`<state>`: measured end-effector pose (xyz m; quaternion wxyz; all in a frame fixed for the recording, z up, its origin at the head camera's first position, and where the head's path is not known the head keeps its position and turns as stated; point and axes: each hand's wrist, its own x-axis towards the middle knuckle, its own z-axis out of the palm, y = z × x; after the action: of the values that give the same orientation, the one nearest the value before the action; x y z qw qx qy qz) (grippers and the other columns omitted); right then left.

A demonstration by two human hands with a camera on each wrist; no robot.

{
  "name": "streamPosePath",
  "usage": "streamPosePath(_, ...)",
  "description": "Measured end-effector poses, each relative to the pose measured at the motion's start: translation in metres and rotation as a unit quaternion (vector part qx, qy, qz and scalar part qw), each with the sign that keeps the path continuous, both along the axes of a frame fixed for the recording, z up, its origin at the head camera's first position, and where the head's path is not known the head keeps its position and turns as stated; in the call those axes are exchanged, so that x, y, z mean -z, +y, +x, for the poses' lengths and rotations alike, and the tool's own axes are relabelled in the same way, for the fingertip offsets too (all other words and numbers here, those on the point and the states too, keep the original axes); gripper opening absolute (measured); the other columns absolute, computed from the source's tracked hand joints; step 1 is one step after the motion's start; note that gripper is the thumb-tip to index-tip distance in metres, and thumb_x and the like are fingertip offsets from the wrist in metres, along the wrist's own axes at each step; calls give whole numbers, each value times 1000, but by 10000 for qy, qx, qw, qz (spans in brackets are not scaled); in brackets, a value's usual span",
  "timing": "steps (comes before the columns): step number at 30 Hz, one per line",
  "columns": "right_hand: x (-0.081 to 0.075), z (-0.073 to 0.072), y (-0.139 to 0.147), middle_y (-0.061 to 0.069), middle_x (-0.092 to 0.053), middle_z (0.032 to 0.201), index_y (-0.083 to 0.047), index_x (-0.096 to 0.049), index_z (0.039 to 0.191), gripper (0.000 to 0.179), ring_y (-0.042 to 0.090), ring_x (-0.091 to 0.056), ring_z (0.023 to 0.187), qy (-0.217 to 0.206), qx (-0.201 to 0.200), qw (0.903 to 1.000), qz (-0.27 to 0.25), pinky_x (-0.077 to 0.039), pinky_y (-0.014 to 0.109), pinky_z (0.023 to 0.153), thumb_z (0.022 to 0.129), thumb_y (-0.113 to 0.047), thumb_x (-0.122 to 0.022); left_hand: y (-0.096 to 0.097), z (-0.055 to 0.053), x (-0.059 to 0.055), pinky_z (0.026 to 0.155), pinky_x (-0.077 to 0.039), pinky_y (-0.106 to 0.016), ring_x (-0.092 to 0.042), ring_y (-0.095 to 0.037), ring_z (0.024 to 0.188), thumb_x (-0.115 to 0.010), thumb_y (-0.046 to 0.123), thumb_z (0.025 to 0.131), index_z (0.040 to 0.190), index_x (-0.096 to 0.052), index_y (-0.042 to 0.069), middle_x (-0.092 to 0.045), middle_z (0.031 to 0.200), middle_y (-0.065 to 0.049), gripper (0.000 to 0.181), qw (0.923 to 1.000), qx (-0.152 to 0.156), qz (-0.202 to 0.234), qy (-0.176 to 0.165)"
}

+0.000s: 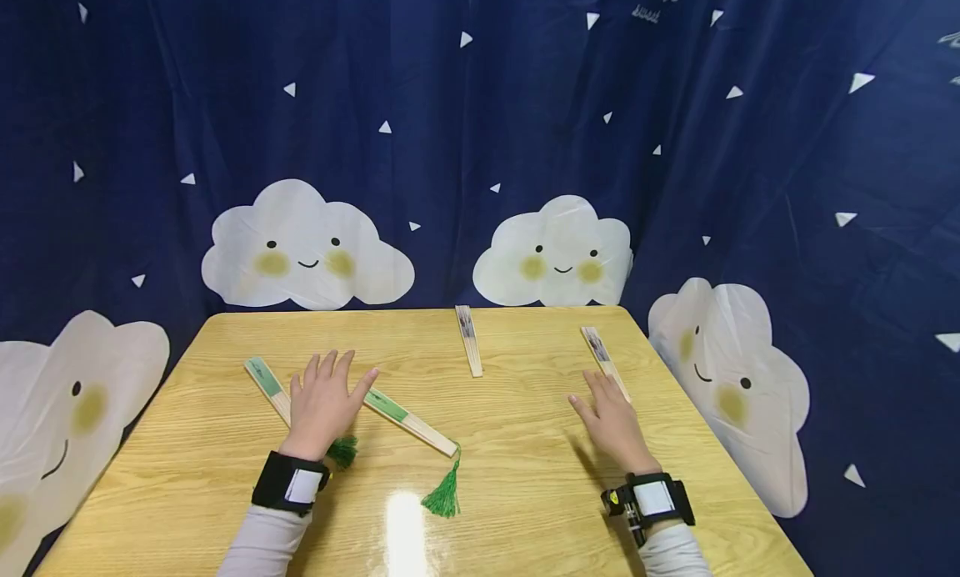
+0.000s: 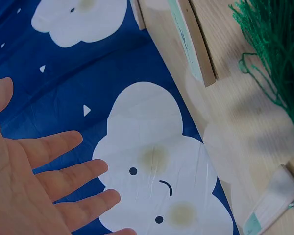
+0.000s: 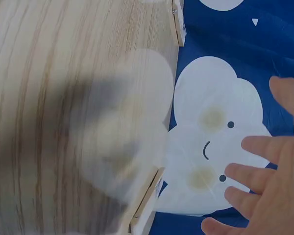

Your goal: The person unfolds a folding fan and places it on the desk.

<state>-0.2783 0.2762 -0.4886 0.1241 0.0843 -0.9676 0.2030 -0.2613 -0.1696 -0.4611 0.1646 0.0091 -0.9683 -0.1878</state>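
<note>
My left hand (image 1: 324, 403) is spread, palm down, above two folded hand fans. One green-and-wood fan (image 1: 264, 378) lies to its left, partly covered by the hand. The other green fan (image 1: 408, 420) slants off to the right below the thumb, with a green tassel (image 1: 444, 492) at its end. Another green tassel (image 1: 343, 450) peeks out beside the left wrist. With fingers extended, my right hand (image 1: 617, 425) hovers near a folded fan (image 1: 598, 348) with a dark-patterned top, overlapping its lower end in the head view. Both hands hold nothing.
A further dark-patterned folded fan (image 1: 468, 341) lies at the table's far edge, between the hands. The wooden table (image 1: 517, 510) backs onto a blue curtain (image 1: 420, 77) printed with white clouds (image 1: 307, 218). Light glares off the near tabletop.
</note>
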Motion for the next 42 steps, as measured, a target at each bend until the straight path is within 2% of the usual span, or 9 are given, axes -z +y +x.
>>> streamPosePath(7, 11, -22, 17, 29, -41, 130, 4, -38, 131, 59, 45, -35, 120, 103, 172, 9980, -593, -30, 57, 99, 91, -37, -49, 0, 9, 3, 97, -14, -70, -24, -46, 129, -28, 68, 85, 134, -40, 11, -38, 136, -22, 76, 10000, 3, 60, 46)
streamPosePath(12, 23, -42, 32, 31, -42, 126, 6, -41, 128, 58, 50, -34, 116, -229, 856, 9951, -445, -33, 60, 93, 89, -35, -52, 6, 18, 8, 96, -21, -69, -30, -45, 126, -32, 65, 86, 131, -44, 10, -43, 133, -22, 72, 9997, 85, 7, 210)
streamPosePath(18, 37, -60, 50, 33, -42, 116, 9, -44, 121, 59, 50, -36, 109, -569, 1808, 9817, -167, -37, 61, 79, 86, -37, -54, 22, 30, 18, 93, -31, -63, -38, -42, 122, -35, 62, 87, 128, -48, 10, -49, 129, -19, 68, 9991, 306, 19, 291)
streamPosePath(25, 40, -73, 54, 33, -46, 98, 12, -53, 101, 48, 49, -42, 96, -796, 2295, 9700, 70, -40, 58, 69, 83, -32, -58, 39, 43, 25, 94, -33, -61, -41, -40, 121, -36, 60, 88, 127, -49, 12, -51, 128, -16, 64, 9978, 566, 175, 289)
streamPosePath(30, 34, -73, 50, 30, -55, 89, 9, -58, 88, 35, 47, -51, 85, -825, 2301, 9696, 73, -43, 53, 60, 78, -24, -57, 46, 46, 26, 96, -32, -60, -41, -40, 122, -34, 61, 88, 128, -49, 13, -49, 130, -15, 64, 9968, 714, 291, 215)
streamPosePath(32, 31, -72, 47, 25, -57, 75, 7, -58, 78, 30, 42, -54, 72, -816, 2167, 9728, 19, -42, 47, 52, 77, -23, -58, 48, 47, 26, 96, -32, -60, -41, -39, 122, -33, 61, 88, 128, -49, 13, -49, 130, -15, 64, 9963, 763, 358, 191)
streamPosePath(34, 29, -70, 45, 16, -51, 60, 2, -54, 65, 29, 32, -50, 57, -869, 1997, 9759, -126, -38, 37, 45, 78, -24, -58, 50, 48, 25, 96, -33, -59, -42, -39, 122, -33, 60, 88, 128, -49, 14, -50, 130, -15, 63, 9957, 813, 411, 189)
streamPosePath(38, 24, -64, 40, -1, -32, 44, -9, -41, 51, 36, 16, -33, 41, -1176, 1717, 9737, -922, -28, 27, 39, 81, -24, -56, 53, 49, 26, 96, -34, -57, -44, -36, 121, -33, 59, 88, 128, -49, 14, -51, 128, -15, 62, 9953, 843, 434, 214)
streamPosePath(42, 13, -54, 27, -1, -40, 49, -4, -52, 60, 32, 15, -40, 45, -1609, 1448, 9548, -2038, -35, 28, 43, 83, -26, -54, 56, 49, 27, 97, -34, -55, -45, -34, 120, -33, 59, 89, 127, -50, 13, -51, 128, -14, 62, 9941, 901, 564, 236)
